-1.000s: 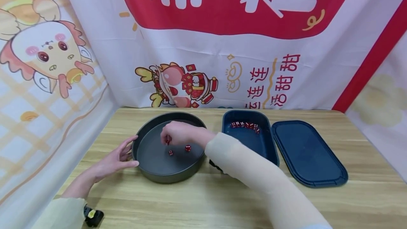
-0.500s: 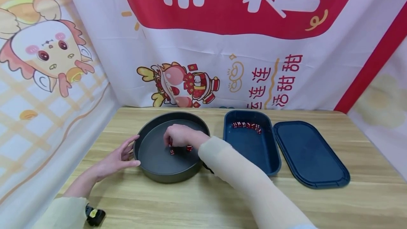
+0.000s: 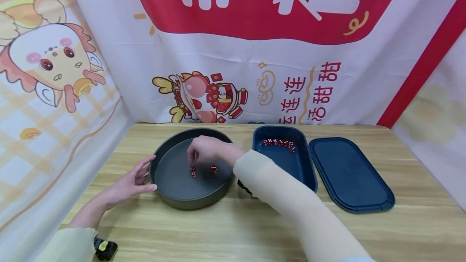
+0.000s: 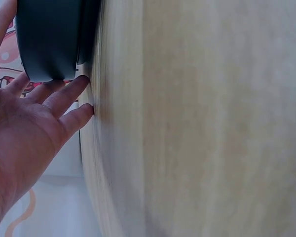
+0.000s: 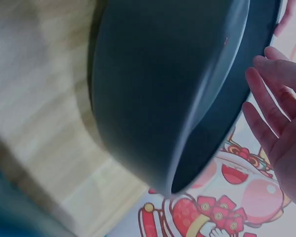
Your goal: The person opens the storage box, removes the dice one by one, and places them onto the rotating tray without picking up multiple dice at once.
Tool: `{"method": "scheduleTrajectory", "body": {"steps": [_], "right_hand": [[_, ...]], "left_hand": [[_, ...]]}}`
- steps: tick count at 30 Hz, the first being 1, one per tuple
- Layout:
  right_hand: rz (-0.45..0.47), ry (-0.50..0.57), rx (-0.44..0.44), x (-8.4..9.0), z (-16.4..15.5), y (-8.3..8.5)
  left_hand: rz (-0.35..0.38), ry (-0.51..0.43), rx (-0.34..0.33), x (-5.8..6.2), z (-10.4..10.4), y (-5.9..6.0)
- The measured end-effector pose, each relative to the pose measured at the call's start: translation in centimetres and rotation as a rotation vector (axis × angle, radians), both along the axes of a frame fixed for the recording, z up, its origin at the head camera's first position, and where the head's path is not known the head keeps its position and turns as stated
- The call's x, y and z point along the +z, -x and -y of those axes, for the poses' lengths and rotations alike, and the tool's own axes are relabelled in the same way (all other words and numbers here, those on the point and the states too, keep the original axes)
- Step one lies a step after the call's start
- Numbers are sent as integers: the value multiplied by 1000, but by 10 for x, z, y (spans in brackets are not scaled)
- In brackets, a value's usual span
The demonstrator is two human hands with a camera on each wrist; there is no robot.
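Since a second ago your right hand (image 3: 207, 151) has lifted a little inside the round dark pan (image 3: 171, 201), fingers loose and holding nothing. Just below its fingertips lie three small red dice (image 3: 193, 170) with white pips, on the pan floor. Your left hand (image 3: 129, 183) rests flat, fingers straight against the pan's left wall.

A staged tabletop booth: a wooden table (image 3: 255, 229) walled in by festive cartoon banners (image 3: 233, 51).
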State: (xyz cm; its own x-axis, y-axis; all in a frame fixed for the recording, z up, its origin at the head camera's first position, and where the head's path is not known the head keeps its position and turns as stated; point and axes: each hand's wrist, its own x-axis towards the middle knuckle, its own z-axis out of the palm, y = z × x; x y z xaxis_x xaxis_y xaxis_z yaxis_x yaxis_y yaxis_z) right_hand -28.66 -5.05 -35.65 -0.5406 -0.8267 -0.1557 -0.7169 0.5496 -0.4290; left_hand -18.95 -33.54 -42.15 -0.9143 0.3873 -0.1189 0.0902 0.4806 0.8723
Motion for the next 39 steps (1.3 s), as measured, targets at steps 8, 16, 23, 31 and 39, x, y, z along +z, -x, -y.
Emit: {"method": "scheduleTrajectory", "body": {"steps": [8,16,23,31,39], "right_hand": [[-5,-16,26,16,-24,-3],[11,9,65,44,-46,-15],[-16,15,97,50,-80,-18],[-8,67,66,45,-131,-22],[-52,151,17,38,-181,-22]], "left_hand": [[-3,14,7,1,2,0],[8,9,14,1,4,-2],[0,5,6,0,4,-2],[6,-7,-2,-2,3,0],[5,-9,-4,-2,1,-1]]}}
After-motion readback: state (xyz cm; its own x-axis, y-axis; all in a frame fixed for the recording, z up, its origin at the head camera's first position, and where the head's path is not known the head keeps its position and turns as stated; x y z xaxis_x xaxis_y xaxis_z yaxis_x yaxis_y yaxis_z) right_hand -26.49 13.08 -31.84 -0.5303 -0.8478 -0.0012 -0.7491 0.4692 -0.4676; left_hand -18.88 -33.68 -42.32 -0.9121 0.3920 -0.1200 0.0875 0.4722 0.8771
